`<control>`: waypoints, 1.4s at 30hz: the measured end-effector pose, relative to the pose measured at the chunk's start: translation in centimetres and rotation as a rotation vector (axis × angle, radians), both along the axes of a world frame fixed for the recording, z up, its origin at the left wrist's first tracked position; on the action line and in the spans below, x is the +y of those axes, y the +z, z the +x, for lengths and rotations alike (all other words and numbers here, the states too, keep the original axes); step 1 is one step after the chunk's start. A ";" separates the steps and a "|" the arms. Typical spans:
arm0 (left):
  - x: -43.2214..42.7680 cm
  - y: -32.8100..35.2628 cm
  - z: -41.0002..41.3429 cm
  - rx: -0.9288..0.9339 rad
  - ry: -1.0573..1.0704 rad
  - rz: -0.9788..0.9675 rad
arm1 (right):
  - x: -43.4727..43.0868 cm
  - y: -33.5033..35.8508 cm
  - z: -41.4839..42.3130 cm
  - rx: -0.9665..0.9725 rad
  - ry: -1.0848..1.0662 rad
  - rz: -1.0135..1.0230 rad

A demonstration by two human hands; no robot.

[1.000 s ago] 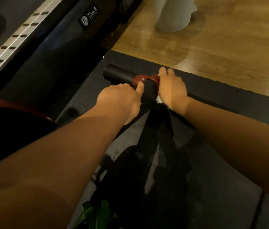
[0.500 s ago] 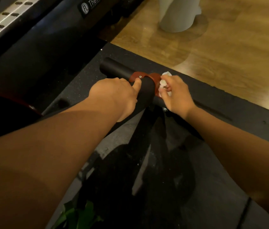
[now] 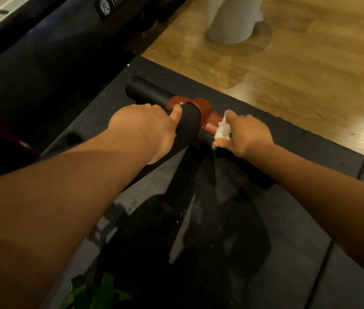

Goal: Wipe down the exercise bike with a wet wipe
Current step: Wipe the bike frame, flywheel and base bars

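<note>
Right hand (image 3: 248, 134) pinches a bunched wet wipe (image 3: 223, 130) between thumb & fingertips, pressing it onto the red bracket (image 3: 201, 105) where this clamps the floor bar (image 3: 147, 91) of the exercise bike (image 3: 183, 175). Left hand (image 3: 147, 128) wraps the frame post (image 3: 189, 123) just beside the bracket, forefinger laid straight toward a screw head.

Wipe: light, soft, limp, prob. slick when wet, so best held wadded, as here, w/ pressure from the fingertips. Bar & post: rigid, smooth tube; the bike looks heavy enough to stay put under rubbing, and the left hand steadies it anyway.

Bracket edges & screw heads may snag or tear the wipe.

Room: the bar lies low on a black rubber mat (image 3: 288, 157). Its left end is bare and open to reach; to the right, the bar is hidden behind the hand. Beyond the mat edge is wood floor (image 3: 299, 74) w/ a white base (image 3: 230, 21) well apart. A dark machine (image 3: 42, 52) crowds the left side.
</note>
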State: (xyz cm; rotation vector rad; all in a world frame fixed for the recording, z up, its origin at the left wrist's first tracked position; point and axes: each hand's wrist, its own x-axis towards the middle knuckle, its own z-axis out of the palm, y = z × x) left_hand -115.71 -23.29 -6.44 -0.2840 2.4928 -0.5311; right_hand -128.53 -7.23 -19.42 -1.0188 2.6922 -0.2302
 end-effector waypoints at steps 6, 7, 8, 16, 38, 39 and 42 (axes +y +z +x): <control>0.2 0.0 0.1 0.000 -0.003 -0.013 | -0.6 -1.1 -0.5 -0.214 -0.048 -0.131; 0.2 0.0 0.0 -0.005 -0.006 -0.018 | -1.3 -1.4 -0.6 -0.244 -0.048 -0.129; 0.2 0.1 0.1 -0.009 -0.011 -0.019 | -1.8 -1.7 -0.8 -0.241 -0.050 -0.116; -0.2 -0.7 0.0 0.012 -0.021 -0.023 | 6.9 -3.1 2.2 0.143 0.010 0.172; 1.7 -0.5 -0.2 0.044 0.048 -0.126 | 0.8 -2.4 2.2 -0.026 -0.148 0.198; 1.7 -0.3 -0.2 0.050 0.046 -0.127 | 2.4 -2.6 2.5 0.024 -0.154 0.219; 1.2 -0.6 -0.1 0.052 0.040 -0.113 | 8.6 -2.6 3.8 0.034 -0.320 0.264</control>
